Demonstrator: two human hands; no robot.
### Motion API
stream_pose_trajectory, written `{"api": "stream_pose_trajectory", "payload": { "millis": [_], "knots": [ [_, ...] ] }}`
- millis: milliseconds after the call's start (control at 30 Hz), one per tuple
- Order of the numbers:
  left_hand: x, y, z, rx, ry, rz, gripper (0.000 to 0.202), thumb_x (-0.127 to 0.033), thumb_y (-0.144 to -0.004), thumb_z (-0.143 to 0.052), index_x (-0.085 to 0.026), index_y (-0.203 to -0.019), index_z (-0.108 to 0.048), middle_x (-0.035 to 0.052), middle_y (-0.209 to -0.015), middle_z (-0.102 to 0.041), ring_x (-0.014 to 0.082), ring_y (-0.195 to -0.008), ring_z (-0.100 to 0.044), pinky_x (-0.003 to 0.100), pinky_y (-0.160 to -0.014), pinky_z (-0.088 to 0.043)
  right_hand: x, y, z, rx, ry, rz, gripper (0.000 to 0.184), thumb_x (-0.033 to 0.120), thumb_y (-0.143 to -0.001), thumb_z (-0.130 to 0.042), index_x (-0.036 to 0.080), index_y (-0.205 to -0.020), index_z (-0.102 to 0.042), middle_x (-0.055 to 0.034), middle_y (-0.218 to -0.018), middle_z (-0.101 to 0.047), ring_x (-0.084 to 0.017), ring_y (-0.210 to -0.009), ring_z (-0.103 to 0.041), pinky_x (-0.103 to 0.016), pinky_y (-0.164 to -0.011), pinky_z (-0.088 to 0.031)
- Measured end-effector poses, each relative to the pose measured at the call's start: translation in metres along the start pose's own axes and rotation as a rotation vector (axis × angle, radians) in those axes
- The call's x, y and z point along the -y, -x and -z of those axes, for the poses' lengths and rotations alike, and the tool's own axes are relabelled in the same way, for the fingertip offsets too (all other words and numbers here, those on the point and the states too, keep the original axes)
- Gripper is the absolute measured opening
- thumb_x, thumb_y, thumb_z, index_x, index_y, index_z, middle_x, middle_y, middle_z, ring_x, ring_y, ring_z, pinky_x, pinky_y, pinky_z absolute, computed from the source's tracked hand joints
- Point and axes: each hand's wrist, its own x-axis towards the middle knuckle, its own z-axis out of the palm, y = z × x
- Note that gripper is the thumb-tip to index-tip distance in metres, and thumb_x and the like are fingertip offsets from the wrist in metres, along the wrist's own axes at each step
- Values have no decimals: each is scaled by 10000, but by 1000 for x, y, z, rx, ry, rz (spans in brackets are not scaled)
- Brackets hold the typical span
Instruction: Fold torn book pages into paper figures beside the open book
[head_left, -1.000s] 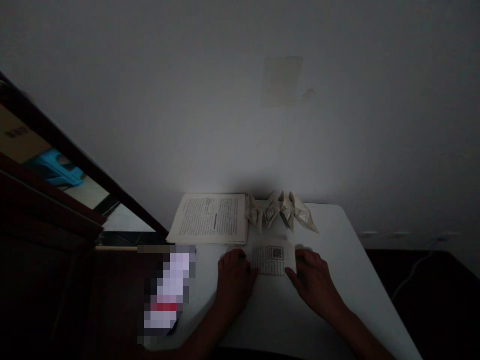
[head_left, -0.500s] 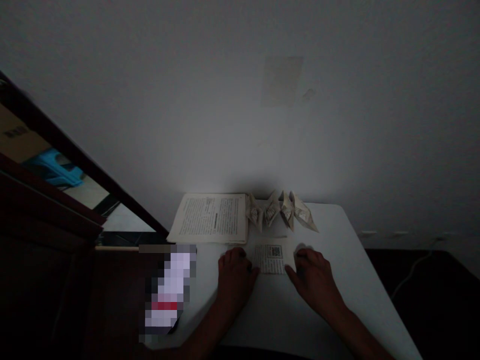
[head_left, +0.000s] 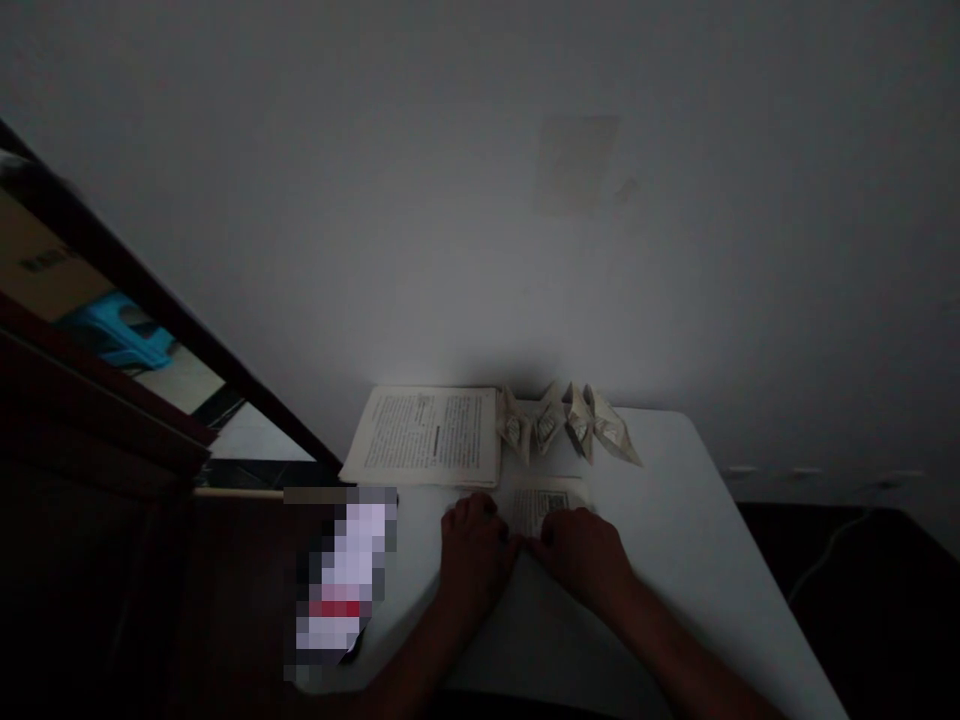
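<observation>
Printed paper sheet, lying on the counter, with left hand at its eight o'clock and right hand at four. Fingers curled, thumbs nearly meeting at the six-o'clock edge; pinching or merely pressing, impossible to say. Probably best to steady one side and press evenly along that edge. Square code toward one o'clock, partly covered; nearby print too small to read.

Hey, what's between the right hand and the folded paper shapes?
In the head view, the far part of the QR-printed paper, then a strip of bare white tabletop.
</observation>
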Motion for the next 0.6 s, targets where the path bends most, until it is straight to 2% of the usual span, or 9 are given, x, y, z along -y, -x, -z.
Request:
{"api": "stream_pose_trajectory", "payload": {
  "millis": [367,600],
  "knots": [
    [1,1,-1,2,0,-1,160,-335,-764,-632,-185,-738,-681,60,-1009,-568,255,-989,-487,418,-872,-340,-4,-5,0,43,-2,-32,316,443,-784,-542,172,-787,-703,-123,-832,-709,-260,-819,-653,-313,-634,-448],
    [2,0,0,4,6,-17,179,-341,-786,-607,-181,-744,-674,59,-1019,-566,254,-998,-482,423,-880,-337,-24,2,1,15,-4,-52,261,398,-782,-558,181,-738,-696,-106,-796,-704,-257,-782,-651,-314,-609,-428]
  ]
}}
